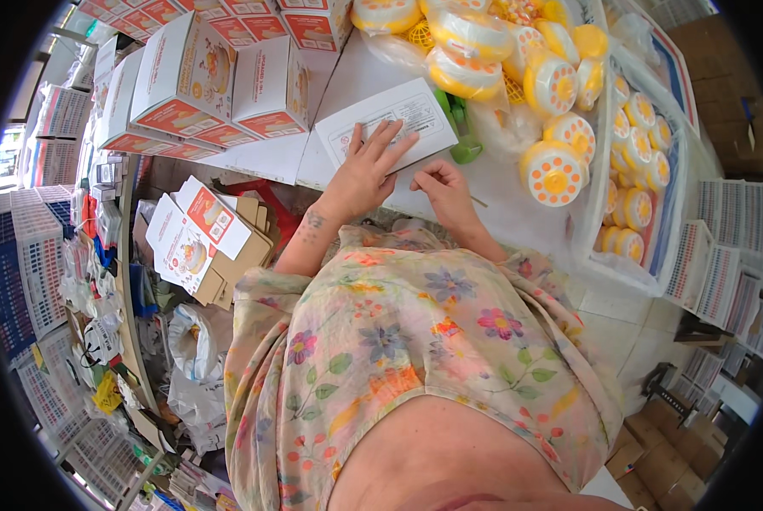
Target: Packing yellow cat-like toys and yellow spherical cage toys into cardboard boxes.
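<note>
A white carton (387, 123) with small dark print lies flat on the white table (518, 217). My left hand (368, 162) rests on its top, fingers spread, the thumb by the near edge. Just off the carton's near right corner is my right hand (446, 194), its thumb and fingertips pinched together. Whatever is between those fingertips, if anything, is too small to make out. A thin brownish strip (479, 202) shows beside the right wrist. Past the carton's right end lies a green plastic piece (465, 128).
Yellow-and-white round plastic things (554, 173), several in bags, cover the table's right side. More fill a plastic-lined crate (633, 192) beside it. Packed red-and-white boxes (185, 77) stand at the far left. Folded cartons (215, 234) sit below the table's left edge.
</note>
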